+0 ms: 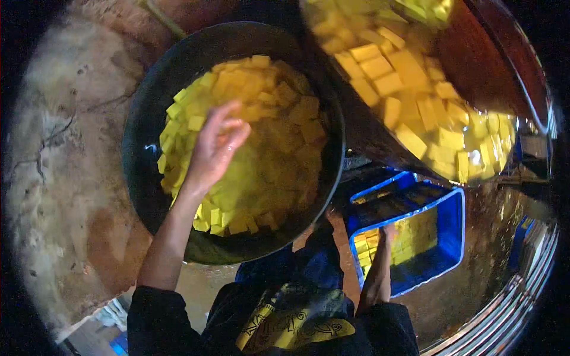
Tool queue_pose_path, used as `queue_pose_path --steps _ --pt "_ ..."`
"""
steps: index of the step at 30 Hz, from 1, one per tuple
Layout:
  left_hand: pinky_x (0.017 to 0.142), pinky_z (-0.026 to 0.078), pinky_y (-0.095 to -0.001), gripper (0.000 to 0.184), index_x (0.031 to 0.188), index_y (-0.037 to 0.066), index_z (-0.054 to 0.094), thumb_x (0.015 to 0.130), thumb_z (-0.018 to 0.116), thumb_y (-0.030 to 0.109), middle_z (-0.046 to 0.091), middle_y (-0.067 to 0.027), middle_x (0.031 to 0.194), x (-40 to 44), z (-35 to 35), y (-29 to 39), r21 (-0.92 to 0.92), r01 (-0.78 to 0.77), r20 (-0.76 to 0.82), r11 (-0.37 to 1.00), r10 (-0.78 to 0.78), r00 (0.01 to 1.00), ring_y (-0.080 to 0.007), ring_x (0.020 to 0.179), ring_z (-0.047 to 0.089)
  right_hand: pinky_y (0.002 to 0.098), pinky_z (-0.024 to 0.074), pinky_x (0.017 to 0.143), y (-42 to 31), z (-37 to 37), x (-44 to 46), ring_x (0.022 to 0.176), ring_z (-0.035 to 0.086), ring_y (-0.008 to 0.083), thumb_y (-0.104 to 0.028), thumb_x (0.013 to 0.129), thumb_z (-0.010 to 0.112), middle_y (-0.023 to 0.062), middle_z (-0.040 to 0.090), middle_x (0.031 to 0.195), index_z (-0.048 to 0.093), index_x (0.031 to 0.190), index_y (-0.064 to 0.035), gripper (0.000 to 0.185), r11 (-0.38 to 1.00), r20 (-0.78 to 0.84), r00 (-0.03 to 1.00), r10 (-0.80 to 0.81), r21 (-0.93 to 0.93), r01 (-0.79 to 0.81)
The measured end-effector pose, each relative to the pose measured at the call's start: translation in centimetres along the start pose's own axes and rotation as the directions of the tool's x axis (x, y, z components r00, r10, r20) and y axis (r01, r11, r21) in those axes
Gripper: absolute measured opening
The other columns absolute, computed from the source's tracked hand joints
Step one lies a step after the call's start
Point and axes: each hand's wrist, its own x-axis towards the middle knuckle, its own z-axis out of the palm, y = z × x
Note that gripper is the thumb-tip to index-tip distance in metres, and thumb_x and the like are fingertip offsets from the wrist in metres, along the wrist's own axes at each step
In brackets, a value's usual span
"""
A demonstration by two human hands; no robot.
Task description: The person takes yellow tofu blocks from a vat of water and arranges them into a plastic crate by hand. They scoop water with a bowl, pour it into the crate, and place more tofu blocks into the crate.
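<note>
My left hand (218, 145) is over a large dark round pan (139, 148), its fingers apart and slightly curled, with nothing in them. Below it, many yellow blocks (205, 216) lie in the pan, partly veiled by haze. My right hand (387, 234) reaches into a blue crate (454, 237) at the lower right, beside yellow blocks (409, 237) stacked inside. Its fingers are small and mostly hidden, so what they hold, if anything, does not show.
A second large vessel (475, 71) at the upper right holds yellow blocks in liquid. A stained, cracked stone ledge (65, 178) runs along the left. Stacked metal strips (510, 302) curve at the lower right, next to wet floor (481, 237).
</note>
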Motion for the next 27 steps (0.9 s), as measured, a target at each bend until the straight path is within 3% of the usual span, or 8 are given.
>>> queue_pose_path --steps 4,7,10,13,20,22,25,27 --pt "0.087 0.046 -0.0389 0.040 0.119 0.006 0.052 0.080 0.061 0.014 0.051 -0.0157 0.119 -2.3 -1.5 -10.7 0.501 -0.138 0.343 0.854 -0.050 0.938 -0.0275 0.104 0.054 0.0334 0.0469 0.075 -10.8 -16.2 -6.9 0.089 0.059 0.0202 -0.013 0.072 0.072 0.0155 0.063 0.095 0.056 0.106 0.0038 0.042 0.902 -0.291 0.933 -0.210 0.311 0.300" --pt "0.090 0.045 -0.0414 0.041 0.121 0.004 0.049 0.082 0.057 0.011 0.052 -0.0193 0.119 -6.5 1.2 -19.9 0.598 -0.321 0.393 0.734 0.081 0.916 -0.0319 0.108 0.053 0.0316 0.0486 0.072 -20.0 -26.8 -16.1 0.085 0.059 0.0223 -0.003 0.072 0.067 0.0114 0.062 0.094 0.056 0.106 0.0003 0.035 0.388 -0.223 0.820 -0.527 0.795 0.466" --pt "0.094 0.041 -0.0419 0.041 0.124 0.003 0.045 0.085 0.051 0.015 0.050 -0.0204 0.122 -6.5 2.7 -23.4 0.670 -0.436 0.443 0.601 0.148 0.884 -0.0334 0.112 0.049 0.0330 0.0506 0.070 -29.3 -31.7 -23.7 0.081 0.061 0.0295 -0.003 0.070 0.067 0.0125 0.063 0.092 0.059 0.104 -0.0061 0.035 0.078 -0.147 0.167 -0.975 0.478 0.875" --pt "0.097 0.038 -0.0419 0.042 0.126 0.003 0.043 0.087 0.048 0.019 0.047 -0.0197 0.125 -6.1 3.7 -23.7 0.648 -0.389 0.497 0.655 0.024 0.868 -0.0322 0.116 0.046 0.0339 0.0517 0.072 -35.8 -25.4 -27.1 0.089 0.062 0.0278 -0.019 0.071 0.068 0.0112 0.063 0.098 0.059 0.107 -0.0099 0.038 -0.220 0.352 -0.222 -0.909 0.045 0.974" --pt "0.104 0.030 -0.0418 0.045 0.130 0.005 0.038 0.092 0.041 0.029 0.041 -0.0181 0.132 -6.7 1.5 -23.2 -0.002 0.008 0.561 1.000 -0.005 0.828 -0.0293 0.123 0.039 0.0370 0.0467 0.086 -39.1 -12.9 -27.5 0.104 0.056 0.0288 -0.030 0.078 0.062 0.0120 0.059 0.112 0.058 0.114 -0.0140 0.040 -0.391 0.739 -0.207 -0.641 -0.083 0.917" --pt "0.106 0.028 -0.0417 0.046 0.131 0.006 0.037 0.093 0.039 0.032 0.039 -0.0176 0.134 -6.4 0.4 -22.7 -0.632 0.487 0.614 0.603 0.006 0.789 -0.0285 0.125 0.036 0.0375 0.0456 0.087 -39.3 -12.1 -27.0 0.104 0.056 0.0291 -0.031 0.078 0.061 0.0120 0.059 0.112 0.058 0.114 -0.0145 0.040 -0.383 0.740 -0.236 -0.629 -0.031 0.923" --pt "0.109 0.025 -0.0417 0.048 0.133 0.007 0.034 0.095 0.036 0.036 0.036 -0.0169 0.137 -4.9 -1.2 -21.9 -0.790 0.613 0.613 0.022 0.083 0.786 -0.0273 0.128 0.033 0.0382 0.0439 0.088 -40.8 -12.9 -26.0 0.104 0.055 0.0296 -0.033 0.079 0.060 0.0118 0.058 0.113 0.057 0.116 -0.0152 0.040 -0.305 0.735 -0.295 -0.610 0.125 0.944" --pt "0.110 0.021 -0.0408 0.052 0.139 0.008 0.025 0.096 0.033 0.037 0.029 -0.0159 0.143 -2.8 -2.0 -21.9 -0.584 0.435 0.569 0.685 -0.036 0.821 -0.0266 0.132 0.028 0.0387 0.0428 0.089 -42.9 -14.0 -25.4 0.104 0.055 0.0300 -0.034 0.080 0.059 0.0118 0.058 0.114 0.057 0.116 -0.0157 0.041 -0.177 0.718 -0.327 -0.615 0.278 0.944"
